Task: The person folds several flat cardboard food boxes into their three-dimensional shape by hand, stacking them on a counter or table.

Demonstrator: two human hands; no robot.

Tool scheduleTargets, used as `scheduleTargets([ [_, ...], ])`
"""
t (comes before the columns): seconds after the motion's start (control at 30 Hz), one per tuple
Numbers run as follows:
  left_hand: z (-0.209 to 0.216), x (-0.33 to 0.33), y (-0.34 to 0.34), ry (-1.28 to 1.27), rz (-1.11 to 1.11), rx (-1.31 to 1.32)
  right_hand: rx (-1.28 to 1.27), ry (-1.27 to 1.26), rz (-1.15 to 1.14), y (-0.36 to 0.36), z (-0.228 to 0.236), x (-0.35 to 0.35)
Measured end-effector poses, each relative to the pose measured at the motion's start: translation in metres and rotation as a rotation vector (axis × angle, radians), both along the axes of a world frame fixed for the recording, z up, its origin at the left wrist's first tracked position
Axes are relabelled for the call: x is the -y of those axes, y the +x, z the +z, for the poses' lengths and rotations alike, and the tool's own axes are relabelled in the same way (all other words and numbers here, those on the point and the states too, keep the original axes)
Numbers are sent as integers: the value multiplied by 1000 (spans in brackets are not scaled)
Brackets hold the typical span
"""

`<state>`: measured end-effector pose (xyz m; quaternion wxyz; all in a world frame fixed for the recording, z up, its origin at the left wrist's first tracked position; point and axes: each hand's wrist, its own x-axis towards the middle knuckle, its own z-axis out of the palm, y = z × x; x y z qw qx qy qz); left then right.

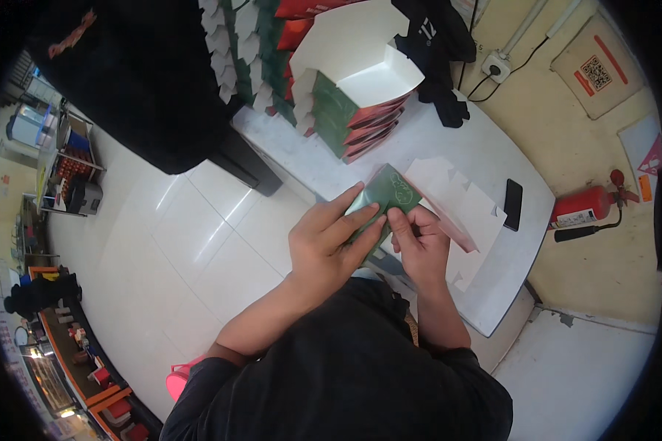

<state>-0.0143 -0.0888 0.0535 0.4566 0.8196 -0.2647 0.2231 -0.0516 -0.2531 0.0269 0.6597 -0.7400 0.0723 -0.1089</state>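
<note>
Looking down at a green carton [404, 192], pretty much mid-frame, by the left edge of the surface [522, 158]. Held with both hands: clasped from the left by the left grip [324, 235], with fingers spread over the green face and thumb out of sight, and pinched from the lower right by the right grip [421, 246], with thumb on top and fingers curled in close. Can't make out much underneath, tbh. Just right of that, got a flat pale blank [471, 209] lying on the surface, with a reddish strip along one side. Further right, can spot a black phone [513, 204]. Up at top centre, got a whole stack [336, 110] of green-and-red cartons, topped by an open one [346, 48] showing white inside. Toward the upper right, can see some black cloth [449, 37] bunched up, then a plugged-in socket [495, 68]. Over at the right edge, also spotting a red extinguisher [585, 206]. At left, seeing pale floor tiles [198, 235].
</note>
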Motion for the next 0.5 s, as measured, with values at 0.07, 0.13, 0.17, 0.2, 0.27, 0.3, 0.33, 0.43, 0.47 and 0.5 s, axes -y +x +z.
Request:
scheduleTargets([
  [0.07, 1, 17, 17, -81, 37, -19, -56, 89, 38, 14, 12, 8],
  [0.13, 5, 34, 37, -248, 111, -86, 197, 148, 49, 32, 20, 18],
  [0.17, 6, 41, 50, -244, 116, -73, 286, 168, 57, 41, 25, 24],
  [0.2, 6, 49, 68, -475, 154, -234, 398, -482, 73, 51, 28, 41],
  [0.27, 12, 61, 94, -811, 176, -519, 557, -1062, -1, 83, 15, 66],
  [0.3, 13, 65, 107, -800, 170, -525, 548, -1057, -11, 103, 17, 75],
  [0.33, 13, 66, 119, -731, 176, -551, 582, -1155, -42, 122, 22, 83],
  [0.43, -15, 59, 153, -592, 200, -530, 632, -1280, -56, 173, 37, 97],
  [0.47, -19, 59, 158, -365, 340, -418, 648, -1314, -36, 188, 41, 99],
  [0.5, -24, 57, 163, -135, 476, -299, 644, -1301, -43, 202, 41, 102],
])
